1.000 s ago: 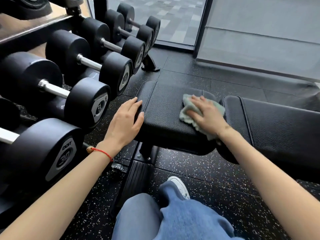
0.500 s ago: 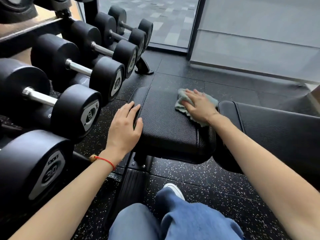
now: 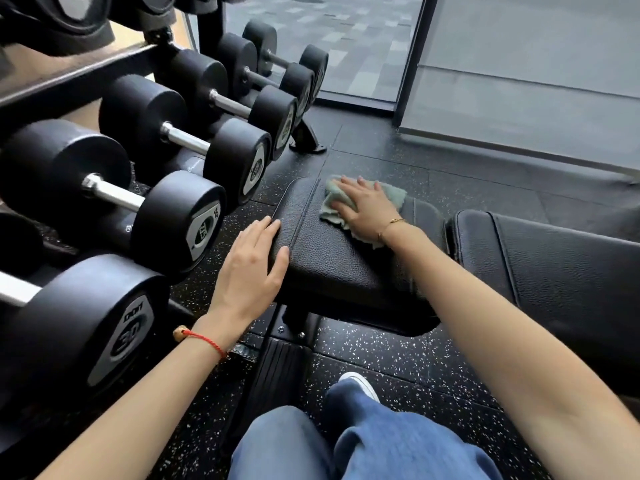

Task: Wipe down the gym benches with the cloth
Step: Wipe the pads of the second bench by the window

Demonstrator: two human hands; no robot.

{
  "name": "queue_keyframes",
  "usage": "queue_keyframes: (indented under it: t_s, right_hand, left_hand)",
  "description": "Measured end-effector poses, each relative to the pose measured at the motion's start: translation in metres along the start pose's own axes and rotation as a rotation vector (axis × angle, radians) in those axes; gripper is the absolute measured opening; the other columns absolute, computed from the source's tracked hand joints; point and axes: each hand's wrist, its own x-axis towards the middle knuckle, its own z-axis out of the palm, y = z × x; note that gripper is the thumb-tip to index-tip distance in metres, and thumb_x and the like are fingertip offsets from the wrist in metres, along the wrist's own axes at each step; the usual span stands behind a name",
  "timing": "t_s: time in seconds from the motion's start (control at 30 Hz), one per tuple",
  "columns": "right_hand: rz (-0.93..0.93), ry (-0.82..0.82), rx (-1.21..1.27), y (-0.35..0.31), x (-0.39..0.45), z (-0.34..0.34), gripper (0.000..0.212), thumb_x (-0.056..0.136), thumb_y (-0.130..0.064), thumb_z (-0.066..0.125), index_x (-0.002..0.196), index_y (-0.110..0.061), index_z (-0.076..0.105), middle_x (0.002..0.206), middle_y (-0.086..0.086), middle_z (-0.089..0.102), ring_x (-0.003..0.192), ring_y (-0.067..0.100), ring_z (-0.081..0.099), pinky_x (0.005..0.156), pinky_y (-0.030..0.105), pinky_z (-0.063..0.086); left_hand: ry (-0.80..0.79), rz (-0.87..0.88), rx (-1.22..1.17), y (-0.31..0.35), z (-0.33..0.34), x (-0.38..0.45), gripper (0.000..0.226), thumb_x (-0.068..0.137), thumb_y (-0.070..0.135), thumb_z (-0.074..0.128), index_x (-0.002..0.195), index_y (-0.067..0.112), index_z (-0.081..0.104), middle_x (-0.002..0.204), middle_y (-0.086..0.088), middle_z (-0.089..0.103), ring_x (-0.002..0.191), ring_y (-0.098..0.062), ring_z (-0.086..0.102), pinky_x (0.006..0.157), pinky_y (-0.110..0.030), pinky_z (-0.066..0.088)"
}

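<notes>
Nearest, at 6 o'clock: knees in blue jeans (image 3: 363,441), a white shoe (image 3: 360,382) tip showing just beyond them on the speckled floor (image 3: 398,355).

Two bare forearms reach up-frame from 7 and 4 o'clock. A red cord (image 3: 204,339) with a bead sits on the left wrist; a thin gold bracelet (image 3: 393,223) on the right.

Left hand (image 3: 251,271): palm down on the 9 o'clock edge of the seat pad (image 3: 332,265), fingers extended and close together, thumb lying on the pad top. It holds nothing; it rests flat against the pad edge.

Seat pad: black, grained, with a stitched seam running toward 12 o'clock. Its support post (image 3: 294,320) and a ribbed foot plate (image 3: 280,372) show below it. At 3 o'clock, just beside the seat pad, lies the back pad (image 3: 554,271).

Right hand (image 3: 363,206): palm down, fingers spread moderately, pressing the cloth (image 3: 391,197) flat. Cloth: pale green, crumpled, on the far part of the seat pad at 12 o'clock, edges showing around the hand on all sides.

From 8 to 11 o'clock: a rack of black dumbbells (image 3: 156,209); the nearest end cap reads 30.

Farthest, at 12 to 2 o'clock: a dark window frame (image 3: 410,57) and a grey panel (image 3: 536,81).
</notes>
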Motion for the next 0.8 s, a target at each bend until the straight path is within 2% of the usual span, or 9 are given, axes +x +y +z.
queue_keyframes:
  t_s: [0.07,0.13,0.23,0.3,0.4,0.47,0.57,0.67,0.8]
  right_hand:
    - [-0.104,-0.019,0.008,-0.025,-0.002,0.009,0.053,0.1,-0.04,0.038,0.149,-0.026,0.027,0.158,-0.001,0.022,0.147,0.026,0.012,0.12,0.045,0.0]
    - [-0.324,-0.029,0.046,-0.041,-0.035,0.016,0.052,0.099,-0.04,0.041,0.148,-0.026,0.031,0.157,-0.002,0.027,0.147,0.023,0.014,0.12,0.045,0.002]
    - [-0.548,-0.074,0.076,-0.037,-0.074,0.017,0.053,0.097,-0.044,0.043,0.146,-0.028,0.034,0.154,-0.006,0.031,0.146,0.019,0.018,0.12,0.038,0.004]
    - [-0.479,-0.075,0.08,-0.026,-0.053,0.01,0.052,0.098,-0.044,0.041,0.146,-0.027,0.034,0.154,-0.007,0.033,0.145,0.018,0.02,0.121,0.039,0.007]
    - [-0.208,-0.045,0.059,-0.02,0.004,0.0,0.048,0.1,-0.04,0.038,0.146,-0.027,0.033,0.155,-0.003,0.029,0.146,0.024,0.018,0.12,0.044,0.005]
    - [-0.13,-0.019,0.024,-0.029,0.02,0.004,0.046,0.1,-0.039,0.038,0.145,-0.027,0.036,0.156,-0.001,0.028,0.146,0.027,0.018,0.119,0.046,0.002]
    - [-0.314,-0.055,0.064,-0.052,-0.018,0.014,0.041,0.099,-0.034,0.043,0.139,-0.028,0.046,0.155,-0.001,0.03,0.145,0.028,0.018,0.117,0.046,0.0]
    - [-0.564,-0.096,0.019,-0.059,-0.082,0.016,0.055,0.096,-0.045,0.043,0.147,-0.028,0.033,0.156,-0.004,0.029,0.146,0.025,0.017,0.119,0.045,0.004]
    - [-0.406,0.064,-0.078,-0.037,-0.122,0.021,0.063,0.094,-0.054,0.041,0.149,-0.028,0.026,0.156,-0.006,0.028,0.146,0.021,0.018,0.12,0.047,0.014]
  left_hand:
    - [0.001,-0.016,0.022,-0.008,-0.006,-0.006,0.059,0.097,0.043,0.035,0.146,0.01,0.043,0.153,-0.007,0.04,0.144,-0.018,0.031,0.12,-0.04,0.024]
    - [-0.015,-0.012,0.034,-0.015,-0.01,-0.012,0.06,0.098,0.044,0.032,0.146,0.011,0.042,0.153,-0.006,0.04,0.145,-0.017,0.03,0.12,-0.04,0.025]
    - [-0.037,0.016,0.045,-0.022,-0.015,-0.016,0.061,0.097,0.046,0.029,0.146,0.013,0.043,0.153,-0.005,0.04,0.145,-0.017,0.03,0.12,-0.041,0.026]
    - [-0.048,0.027,0.051,-0.023,-0.018,-0.016,0.062,0.096,0.047,0.028,0.146,0.014,0.043,0.153,-0.004,0.04,0.145,-0.017,0.03,0.12,-0.04,0.024]
    - [-0.062,0.042,0.052,-0.021,-0.021,-0.017,0.064,0.095,0.047,0.028,0.146,0.012,0.043,0.153,-0.005,0.041,0.144,-0.017,0.03,0.122,-0.034,0.019]
    - [-0.068,0.046,0.047,-0.019,-0.021,-0.017,0.065,0.094,0.047,0.027,0.146,0.012,0.043,0.152,-0.005,0.041,0.144,-0.017,0.031,0.122,-0.033,0.019]
    - [-0.081,0.038,0.03,-0.019,-0.021,-0.017,0.065,0.094,0.046,0.028,0.146,0.009,0.043,0.151,-0.007,0.043,0.143,-0.018,0.034,0.121,-0.035,0.022]
    - [-0.089,0.051,0.009,-0.022,-0.02,-0.017,0.064,0.094,0.045,0.029,0.146,0.008,0.043,0.149,-0.009,0.045,0.141,-0.02,0.037,0.119,-0.038,0.027]
    - [-0.085,0.062,-0.003,-0.025,-0.021,-0.02,0.06,0.097,0.043,0.032,0.147,0.011,0.042,0.15,-0.005,0.044,0.142,-0.017,0.035,0.119,-0.037,0.027]
